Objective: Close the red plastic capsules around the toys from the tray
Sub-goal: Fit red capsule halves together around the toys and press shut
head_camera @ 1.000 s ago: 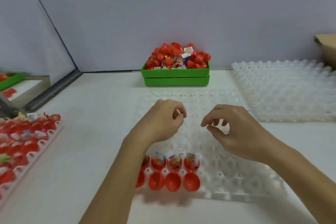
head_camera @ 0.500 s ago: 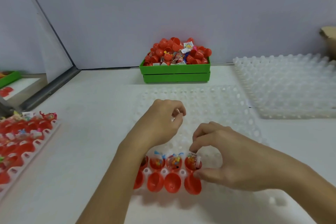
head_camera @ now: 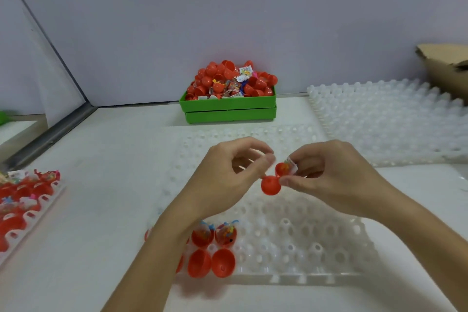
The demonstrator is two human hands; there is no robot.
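Both hands are raised above the middle of the clear plastic tray point(head_camera: 298, 243) on the white table point(head_camera: 106, 185), meeting over one open red capsule point(head_camera: 277, 178). The right hand point(head_camera: 329, 175) pinches the capsule's toy-filled half between thumb and fingertips, a bit of clear wrapper poking out at the top of that half. The hollow other half hangs just below and to the left, still joined to it. The left hand point(head_camera: 228, 180) is curled with its fingertips close against that hanging half; whether it actually grips it I cannot tell, as the fingers are blurred there. At the near left corner of the tray sit more open capsules point(head_camera: 214, 248): two filled halves in the farther row, with their empty halves just nearer, and more partly hidden under the left forearm. At the far edge of the table, against the wall, stands a green bin point(head_camera: 229, 107) heaped with red capsules and wrapped toys. A second tray point(head_camera: 27, 210) loaded with red capsules lies at the left edge. A stack of clear trays point(head_camera: 390, 124) sits to the far right, with a cardboard box point(head_camera: 445, 66) behind it.
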